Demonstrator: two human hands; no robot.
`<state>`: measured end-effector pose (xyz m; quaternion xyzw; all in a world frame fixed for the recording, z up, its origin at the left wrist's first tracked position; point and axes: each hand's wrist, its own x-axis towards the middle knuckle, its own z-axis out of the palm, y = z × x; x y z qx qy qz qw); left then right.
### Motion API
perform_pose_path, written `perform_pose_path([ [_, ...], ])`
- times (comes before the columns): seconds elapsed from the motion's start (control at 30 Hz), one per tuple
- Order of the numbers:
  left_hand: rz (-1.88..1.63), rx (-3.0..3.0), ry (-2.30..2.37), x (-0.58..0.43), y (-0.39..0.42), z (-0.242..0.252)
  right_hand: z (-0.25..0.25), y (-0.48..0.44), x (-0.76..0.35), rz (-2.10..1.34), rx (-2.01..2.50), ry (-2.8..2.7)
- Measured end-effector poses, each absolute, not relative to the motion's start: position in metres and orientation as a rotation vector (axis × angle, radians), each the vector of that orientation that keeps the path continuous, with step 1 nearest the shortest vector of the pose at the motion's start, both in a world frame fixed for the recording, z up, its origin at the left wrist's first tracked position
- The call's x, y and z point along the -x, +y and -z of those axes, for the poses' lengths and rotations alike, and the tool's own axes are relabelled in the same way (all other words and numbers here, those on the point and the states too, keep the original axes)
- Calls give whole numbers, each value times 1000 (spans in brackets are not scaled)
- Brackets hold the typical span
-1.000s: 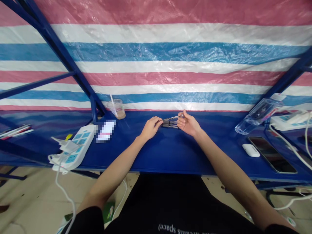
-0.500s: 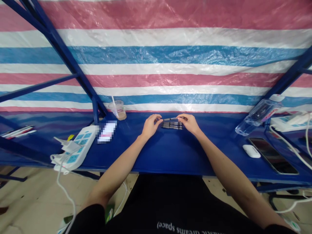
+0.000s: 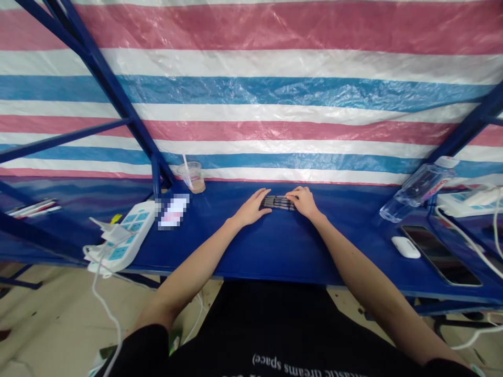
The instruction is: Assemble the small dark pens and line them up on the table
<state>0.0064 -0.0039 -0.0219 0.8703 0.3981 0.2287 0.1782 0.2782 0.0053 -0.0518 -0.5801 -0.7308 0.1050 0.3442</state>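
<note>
Several slim dark pens [image 3: 278, 202] lie side by side in a flat row on the blue table [image 3: 271, 251]. My left hand [image 3: 252, 209] is at their left end, thumb and fingers apart, with the row's end between them. Whether it touches the pens I cannot make out. At the right end, the bent fingers of my right hand [image 3: 303, 201] close on the top pen of the row. That hand partly covers the pens' right tips.
To the left are a plastic cup with a straw [image 3: 192, 178], a blurred-out phone [image 3: 173, 211] and a power strip [image 3: 128, 235]. On the right lie a clear bottle [image 3: 418, 188], a white earphone case [image 3: 405, 247] and a dark phone [image 3: 442, 255]. A striped tarp [image 3: 275, 120] hangs behind.
The pen held raised between both hands is now down with the row. My left hand has let go of it and spread its fingers; my right hand has lowered slightly.
</note>
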Motion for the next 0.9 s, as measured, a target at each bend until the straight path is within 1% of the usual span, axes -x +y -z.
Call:
perform_pose_path([
  [0.13,-596,-2463,1135,-5,-2,24,51,5,-275,-285,1560,-1948],
  [0.27,-644,-2509,1076,-5,-2,26,52,2,-269,-249,1578,-1960],
  [0.57,-645,-2530,1082,-3,-5,20,43,-14,-262,-163,1384,-2227],
  [0.73,-644,-2542,1029,0,-11,14,31,-21,-265,-218,1355,-2287],
  [0.9,-598,-2570,878,5,-16,2,21,-28,-266,-291,1305,-2346],
])
